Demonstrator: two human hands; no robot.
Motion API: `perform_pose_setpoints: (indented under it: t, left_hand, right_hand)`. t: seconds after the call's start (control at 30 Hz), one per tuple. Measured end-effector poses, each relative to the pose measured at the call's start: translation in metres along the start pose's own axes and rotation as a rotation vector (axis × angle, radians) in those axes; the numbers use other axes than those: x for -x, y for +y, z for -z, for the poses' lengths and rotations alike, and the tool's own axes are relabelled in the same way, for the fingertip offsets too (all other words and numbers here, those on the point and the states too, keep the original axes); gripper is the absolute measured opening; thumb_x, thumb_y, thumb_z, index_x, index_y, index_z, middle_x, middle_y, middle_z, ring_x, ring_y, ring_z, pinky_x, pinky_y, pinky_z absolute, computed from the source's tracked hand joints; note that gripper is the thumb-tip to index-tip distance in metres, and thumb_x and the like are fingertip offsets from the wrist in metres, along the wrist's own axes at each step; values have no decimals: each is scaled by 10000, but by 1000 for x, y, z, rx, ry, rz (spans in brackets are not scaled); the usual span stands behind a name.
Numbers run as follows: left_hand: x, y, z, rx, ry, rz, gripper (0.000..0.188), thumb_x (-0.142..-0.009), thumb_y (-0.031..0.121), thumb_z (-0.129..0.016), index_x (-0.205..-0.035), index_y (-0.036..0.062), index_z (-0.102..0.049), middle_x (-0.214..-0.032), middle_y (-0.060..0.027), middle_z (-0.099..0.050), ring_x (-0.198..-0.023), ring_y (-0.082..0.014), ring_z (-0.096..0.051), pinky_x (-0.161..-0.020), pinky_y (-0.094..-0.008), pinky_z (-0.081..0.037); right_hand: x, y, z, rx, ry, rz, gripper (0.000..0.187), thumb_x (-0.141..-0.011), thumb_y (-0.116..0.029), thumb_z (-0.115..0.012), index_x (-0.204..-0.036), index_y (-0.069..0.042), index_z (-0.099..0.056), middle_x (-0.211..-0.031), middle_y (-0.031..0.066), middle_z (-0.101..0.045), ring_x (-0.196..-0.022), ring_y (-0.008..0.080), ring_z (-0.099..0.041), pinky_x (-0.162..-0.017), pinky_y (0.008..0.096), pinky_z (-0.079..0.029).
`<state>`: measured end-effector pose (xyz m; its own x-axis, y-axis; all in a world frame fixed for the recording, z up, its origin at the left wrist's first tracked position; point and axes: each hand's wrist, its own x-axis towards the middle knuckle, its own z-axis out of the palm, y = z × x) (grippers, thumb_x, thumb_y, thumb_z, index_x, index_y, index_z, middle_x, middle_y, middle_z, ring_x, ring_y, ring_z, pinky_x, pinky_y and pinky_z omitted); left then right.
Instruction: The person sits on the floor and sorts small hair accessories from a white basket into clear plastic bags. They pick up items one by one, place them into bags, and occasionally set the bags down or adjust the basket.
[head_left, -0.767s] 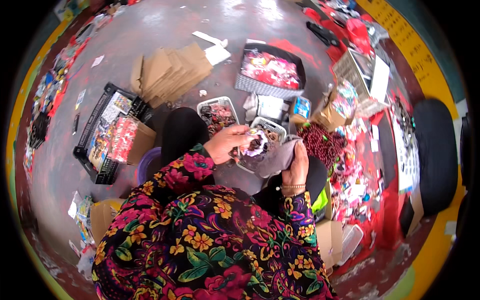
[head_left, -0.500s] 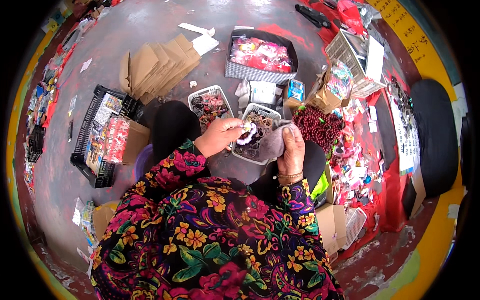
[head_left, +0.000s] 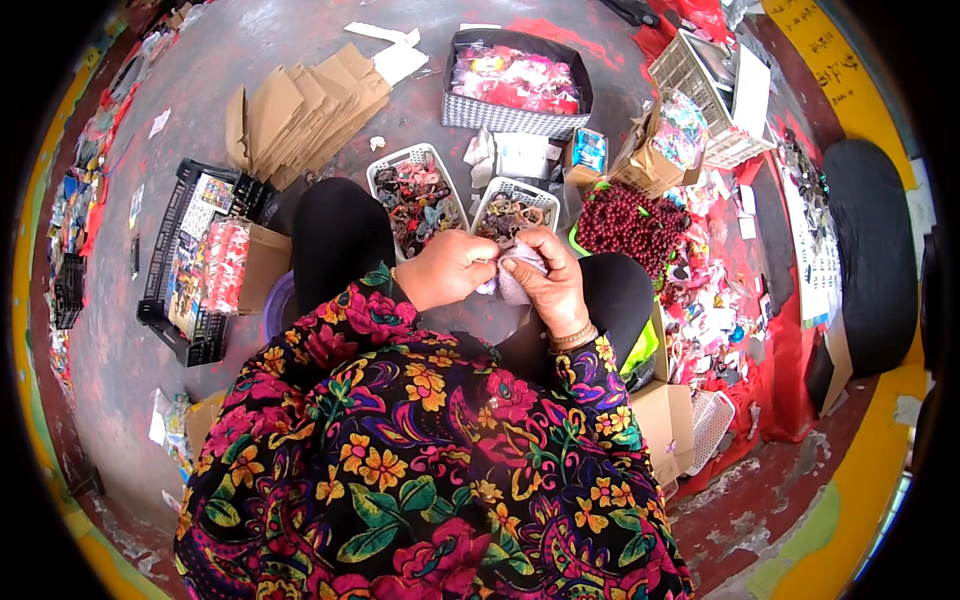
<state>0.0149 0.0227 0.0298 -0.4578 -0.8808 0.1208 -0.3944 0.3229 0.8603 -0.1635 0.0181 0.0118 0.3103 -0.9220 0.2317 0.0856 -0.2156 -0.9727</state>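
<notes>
Black-sleeved, the left hand [head_left: 443,270] curls its fingers inward, any hold hidden; next, between both hands and near a white basket [head_left: 530,188], bunched mauve fabric [head_left: 513,289], partly covered, is clasped by the right hand [head_left: 553,286].

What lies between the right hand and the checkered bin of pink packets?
In the head view, outward from the right hand come a white basket of jumbled items, then a white packet, before the checkered bin.

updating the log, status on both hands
Left hand closed, contents hidden. Right hand holding mauve fabric piece. White plastic basket beyond, not blocking hands.
</notes>
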Motion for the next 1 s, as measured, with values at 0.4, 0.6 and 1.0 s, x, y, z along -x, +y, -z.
perform_pose_setpoints:
  t: [0.4, 0.6, 1.0]
  left_hand:
    - [6, -3, -8, 192, 20, 156, 69, -791, 50, -548, -767, -2, -585, -580, -28, -532, -510, -105, -528, -455, -276, -422]
    - [8, -10, 5, 338, 153, 333, 171, -842, 128, -537, -957, 29, -617, -656, -35, -577, -503, -82, -522, -408, -247, -428]
    - [7, 1, 0, -135, 70, -197, 78, -794, 97, -540, -744, 38, -535, -627, -129, -515, -608, -311, -540, -541, -378, -408]
  right_hand:
    - [5, 12, -11, -193, 216, -124, 82, -829, -49, -576, -907, -45, -552, -792, -22, -554, -696, 55, -473, -623, 199, -418]
    - [1, 2, 8, -500, 391, -149, 93, -852, -41, -541, -941, -48, -567, -816, -20, -573, -709, 43, -497, -648, 189, -426]
    - [2, 1, 8, 6, -87, 45, 226, -711, 47, -661, -899, -41, -571, -815, 11, -527, -790, 114, -502, -712, 234, -421]
